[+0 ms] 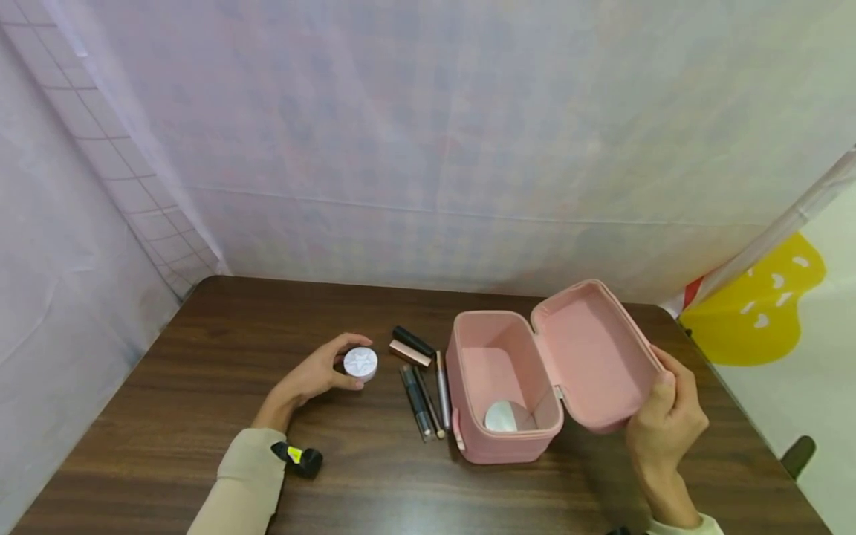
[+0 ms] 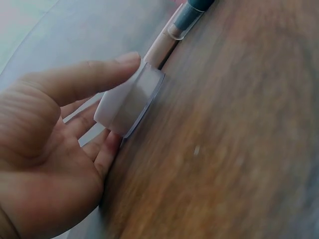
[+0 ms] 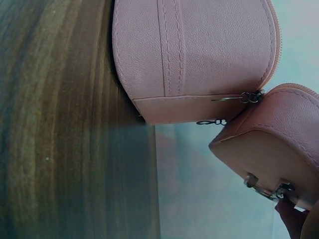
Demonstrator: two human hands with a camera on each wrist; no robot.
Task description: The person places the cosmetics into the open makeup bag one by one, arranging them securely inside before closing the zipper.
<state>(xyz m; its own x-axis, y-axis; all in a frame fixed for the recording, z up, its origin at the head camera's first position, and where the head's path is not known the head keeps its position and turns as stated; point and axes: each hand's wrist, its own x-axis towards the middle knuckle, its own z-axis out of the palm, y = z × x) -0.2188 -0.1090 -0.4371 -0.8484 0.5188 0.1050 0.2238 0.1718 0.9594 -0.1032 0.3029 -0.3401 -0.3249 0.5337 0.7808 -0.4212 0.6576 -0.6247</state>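
Note:
My left hand (image 1: 319,374) pinches a small round cosmetic jar (image 1: 360,363), white with a star pattern on its lid. From the left wrist view, the thumb lies on one side of the jar (image 2: 130,102) and fingers on the other, close to the wooden surface. A pink makeup case (image 1: 503,448) stands unzipped, its lid (image 1: 598,357) swung out to the right. The lid's outer edge is gripped by my right hand (image 1: 669,416). Inside the case lies a round, shiny silvery item (image 1: 501,416). In the right wrist view, only a finger (image 3: 291,216) shows beside the lid's metal fitting.
Left of the case lie a black tube (image 1: 413,341), a rose-gold tube (image 1: 410,353), a dark pencil-like stick (image 1: 416,401), a thin dark pen (image 1: 429,401) and a silvery pen (image 1: 443,390). The wooden table (image 1: 200,371) ends at a curtain (image 1: 435,148) behind.

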